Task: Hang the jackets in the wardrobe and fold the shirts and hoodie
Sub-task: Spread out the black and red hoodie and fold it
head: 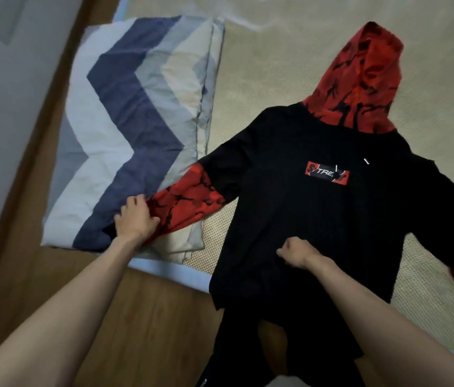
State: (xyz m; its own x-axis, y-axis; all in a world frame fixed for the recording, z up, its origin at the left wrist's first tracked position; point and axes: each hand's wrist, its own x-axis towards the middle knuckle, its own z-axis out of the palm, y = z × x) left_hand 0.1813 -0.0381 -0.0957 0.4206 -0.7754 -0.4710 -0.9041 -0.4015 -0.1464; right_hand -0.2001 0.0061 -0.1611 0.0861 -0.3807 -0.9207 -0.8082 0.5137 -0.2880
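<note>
On a beige woven mat (276, 79) covering the bed, the black hoodie (304, 219) lies front up, spread flat, hem hanging over the near edge of the bed. Its red-and-black patterned hood (365, 79) points away from the person. A red logo patch (327, 175) sits on the chest, white drawstring tips near it. The hoodie's red patterned sleeve (189, 199) on the left stretches out onto a folded quilt (125, 129) with blue, grey and white chevron stripes, which lies just beside the hoodie on the left. The other sleeve runs off toward the right edge, red cuff part visible low right.

Left hand (136, 216) grips the end of the left sleeve, fingers curled round the fabric, on top of the quilt. Right hand (295, 252) is curled on the lower front of the hoodie, appearing to pinch the black cloth; fingers are partly hidden, so the grip is not fully clear. Both forearms are bare. Wooden floor (142, 317) shows below the bed edge.
</note>
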